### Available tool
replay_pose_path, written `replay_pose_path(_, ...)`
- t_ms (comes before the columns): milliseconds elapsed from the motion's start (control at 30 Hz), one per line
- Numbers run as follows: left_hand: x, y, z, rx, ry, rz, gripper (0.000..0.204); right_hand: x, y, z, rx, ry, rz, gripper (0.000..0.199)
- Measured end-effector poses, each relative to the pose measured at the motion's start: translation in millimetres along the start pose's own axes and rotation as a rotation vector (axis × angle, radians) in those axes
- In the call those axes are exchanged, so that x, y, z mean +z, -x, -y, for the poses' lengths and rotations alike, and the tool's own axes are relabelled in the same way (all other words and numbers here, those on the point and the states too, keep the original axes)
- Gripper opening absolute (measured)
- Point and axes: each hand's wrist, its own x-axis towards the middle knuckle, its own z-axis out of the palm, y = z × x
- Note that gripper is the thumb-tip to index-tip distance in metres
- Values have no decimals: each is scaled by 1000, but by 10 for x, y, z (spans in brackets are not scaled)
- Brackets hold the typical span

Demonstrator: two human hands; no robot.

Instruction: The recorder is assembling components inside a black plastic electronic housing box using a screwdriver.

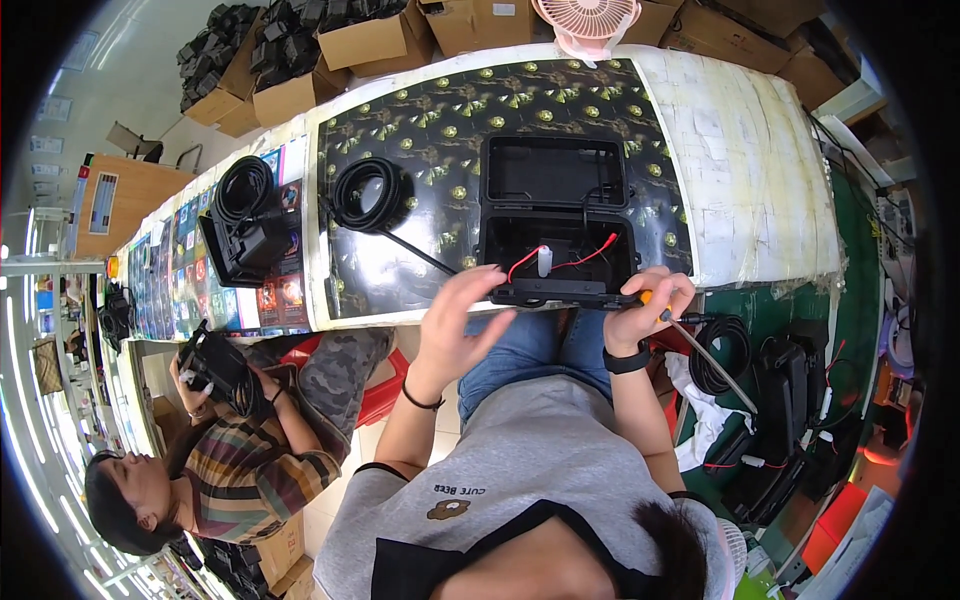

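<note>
An opened black plastic box sits at the table's front edge in front of me, its hinged lid laid back. Inside it are red wires and a white connector. My left hand is open at the box's near left corner, fingers stretched; whether the fingertips touch it I cannot tell. My right hand closes round a screwdriver with an orange handle, its shaft pointing down to the right. That hand is against the box's near right corner. A coiled black cable lies left of the box, its end running toward it.
Another black box with coiled cable stands farther left. A co-worker at the left holds a similar black unit. Cardboard boxes and a pink fan line the far edge. Black parts and cables lie at my right.
</note>
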Motion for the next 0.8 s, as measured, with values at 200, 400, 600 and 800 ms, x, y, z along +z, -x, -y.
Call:
replay_pose_path(200,150,-201,-12,118,-151,201,66,-20,28,38,40,-47,5,14)
replay_pose_path(400,150,-96,50,273,-324,356,45,-114,-595,-77,529,-113,61,28)
replay_pose_path(600,128,87,60,415,-439,370,55,187,-1068,-161,658,141,460,35)
replay_pose_path(800,107,66,115,507,-481,354,49,90,-1197,-399,480,386,743,45)
